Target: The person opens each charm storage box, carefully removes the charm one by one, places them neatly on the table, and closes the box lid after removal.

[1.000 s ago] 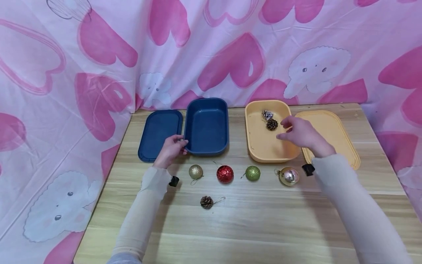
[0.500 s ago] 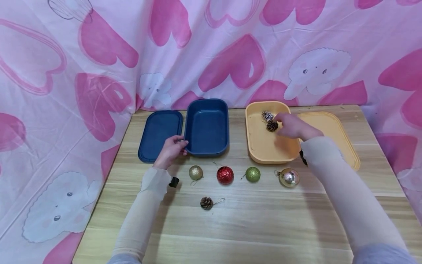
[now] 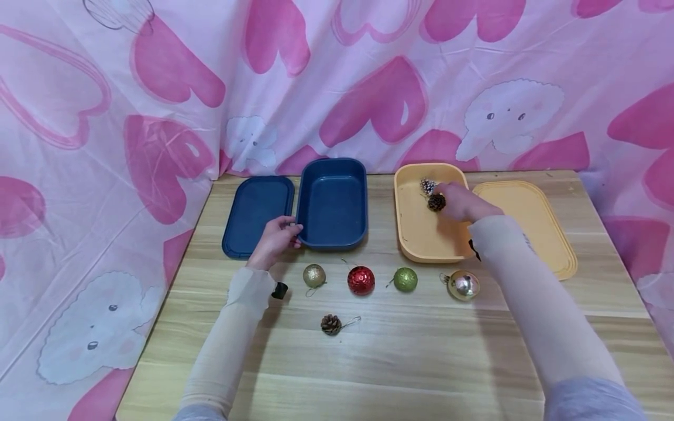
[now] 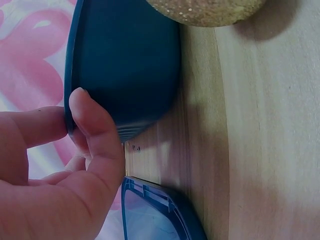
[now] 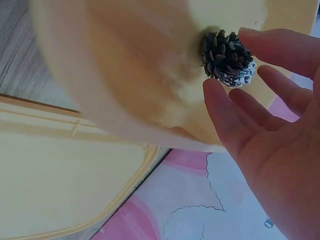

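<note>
My left hand (image 3: 275, 238) pinches the near-left rim of a dark blue box (image 3: 334, 202); the left wrist view shows the thumb and fingers at the box's edge. Over the yellow box (image 3: 423, 237), my right hand (image 3: 462, 202) reaches down toward a brown pine cone (image 3: 436, 202). Thumb and fingers are spread around that cone in the right wrist view, with fingertips (image 5: 210, 86) right beside it. A white-tipped pine cone (image 3: 427, 186) lies just behind the brown one, partly hidden.
A gold glitter ball (image 3: 314, 275), a red ball (image 3: 361, 280), a green ball (image 3: 405, 280) and a shiny gold ball (image 3: 464, 285) line the table before the boxes. Nearer lies another pine cone (image 3: 330, 324). Flanking the boxes are a blue lid (image 3: 259, 216) and a yellow lid (image 3: 518, 216).
My right hand has moved left and lower into the yellow box, closing in on the brown pine cone. The left hand stays at the blue box's rim.
</note>
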Demonstrator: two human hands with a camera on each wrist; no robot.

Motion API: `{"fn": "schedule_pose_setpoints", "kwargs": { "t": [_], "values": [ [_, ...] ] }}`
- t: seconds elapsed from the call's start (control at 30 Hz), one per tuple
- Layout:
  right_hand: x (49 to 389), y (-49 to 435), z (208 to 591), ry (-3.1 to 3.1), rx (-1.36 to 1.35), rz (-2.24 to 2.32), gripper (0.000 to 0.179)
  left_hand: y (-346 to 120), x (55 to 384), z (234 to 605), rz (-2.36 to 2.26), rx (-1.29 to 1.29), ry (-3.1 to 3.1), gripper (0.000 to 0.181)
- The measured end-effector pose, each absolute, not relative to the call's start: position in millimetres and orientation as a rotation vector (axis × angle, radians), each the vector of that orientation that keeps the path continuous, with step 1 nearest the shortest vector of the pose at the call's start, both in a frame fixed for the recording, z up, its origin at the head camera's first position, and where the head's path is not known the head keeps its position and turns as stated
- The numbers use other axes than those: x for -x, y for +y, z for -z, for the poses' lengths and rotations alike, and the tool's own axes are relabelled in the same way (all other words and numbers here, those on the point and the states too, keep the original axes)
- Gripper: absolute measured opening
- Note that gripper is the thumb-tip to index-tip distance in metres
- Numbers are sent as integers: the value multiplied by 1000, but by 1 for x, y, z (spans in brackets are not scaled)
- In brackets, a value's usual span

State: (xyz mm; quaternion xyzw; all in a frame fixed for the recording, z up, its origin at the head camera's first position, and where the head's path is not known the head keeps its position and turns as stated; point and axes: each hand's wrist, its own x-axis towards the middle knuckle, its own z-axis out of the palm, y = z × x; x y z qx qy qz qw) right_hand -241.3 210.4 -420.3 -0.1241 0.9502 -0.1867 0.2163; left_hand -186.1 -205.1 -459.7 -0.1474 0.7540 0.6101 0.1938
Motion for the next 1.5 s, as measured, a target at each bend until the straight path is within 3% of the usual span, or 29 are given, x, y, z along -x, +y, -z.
{"fn": "schedule_pose_setpoints", "kwargs": {
  "t": [0.57, 1.03, 1.5],
  "values": [
    [248, 207, 431, 2629, 309, 458, 54, -206, 187, 462, -1707, 413, 2133, 45],
    [245, 198, 427, 2613, 264, 441, 65, -206, 186, 461, -1701, 424, 2130, 44],
    [245, 196, 428, 2596, 324, 418, 58, -207, 187, 463, -1717, 411, 2128, 44]
  ]
}}
